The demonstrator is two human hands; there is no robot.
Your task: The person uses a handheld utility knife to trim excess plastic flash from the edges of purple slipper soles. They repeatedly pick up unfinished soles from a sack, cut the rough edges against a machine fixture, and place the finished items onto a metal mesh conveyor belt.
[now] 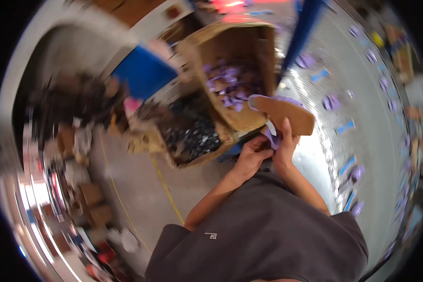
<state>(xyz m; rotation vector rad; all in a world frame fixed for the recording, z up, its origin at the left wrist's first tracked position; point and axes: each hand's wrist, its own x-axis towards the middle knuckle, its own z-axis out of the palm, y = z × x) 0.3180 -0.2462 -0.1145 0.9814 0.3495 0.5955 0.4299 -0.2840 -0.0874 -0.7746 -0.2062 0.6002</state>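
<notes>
A tan-soled sandal (pixel 286 114) with a purple strap is held up in front of my chest, sole side toward the camera. My right hand (pixel 285 145) grips it from below at its near end, fingers pointing up along the sole. My left hand (pixel 253 152) is closed on the purple strap (pixel 270 139) just beside the right hand. Behind the sandal stands an open cardboard box (pixel 242 61) with many purple pieces inside.
A second cardboard box (pixel 192 131) full of dark pieces stands left of the first. A blue bin (pixel 143 73) is behind it. A shiny work surface (pixel 362 94) on the right carries scattered purple and blue parts. Clutter lines the floor at left, with a yellow floor line (pixel 167 192).
</notes>
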